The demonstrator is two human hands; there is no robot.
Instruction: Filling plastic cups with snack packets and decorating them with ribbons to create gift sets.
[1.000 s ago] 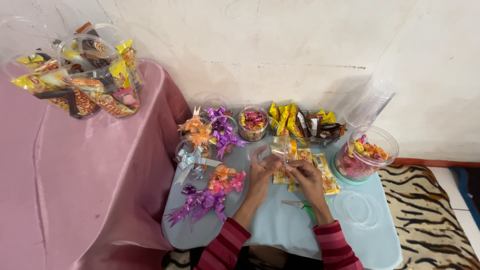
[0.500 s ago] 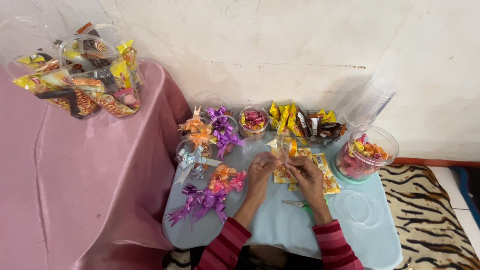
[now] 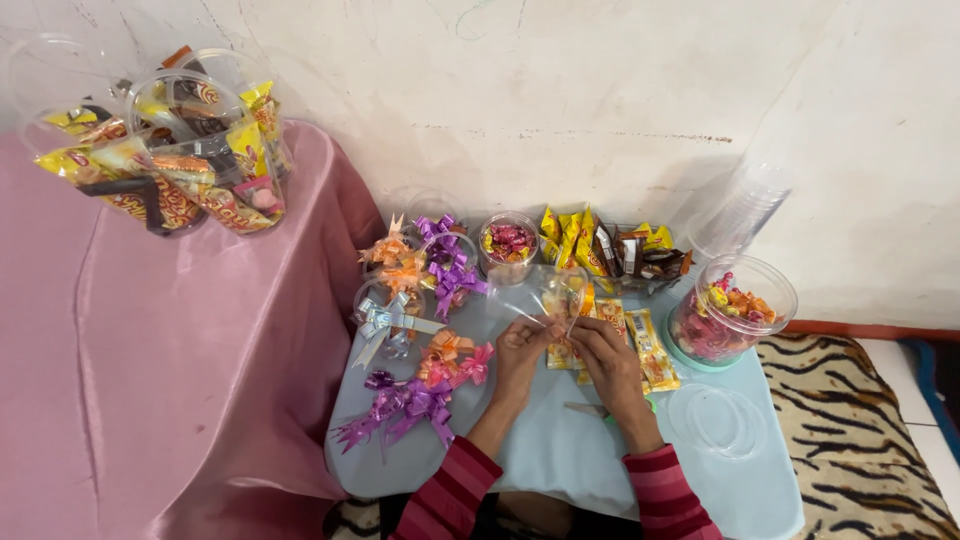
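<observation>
Both hands have drawn a little closer together since the earlier frames, and the clear plastic cup [image 3: 545, 290] now sits tipped on its side between them rather than farther up the table [image 3: 560, 460]. Left hand [image 3: 522, 345] and right hand [image 3: 600, 350] meet at the cup's mouth, just in front of the yellow snack packets [image 3: 640, 340] lying flat on the pale blue cloth. Each grip looks narrow, fingertips pinched on the thin rim, though whether a packet is also pinched inside I cannot tell. Forearms in striped red sleeves run up from the bottom edge, wrists bent slightly inward, palms facing each other. My worry is the cup itself: it is flimsy, so a hard squeeze could buckle it or pop the snacks already inside back out. An elbow swinging wide to the left could also catch the ribbon bows [image 3: 420, 400] lying near the left forearm, and the candy jar [image 3: 730, 310], open with its lid [image 3: 718, 422] set beside it, stands near enough to the right arm to be nudged.
</observation>
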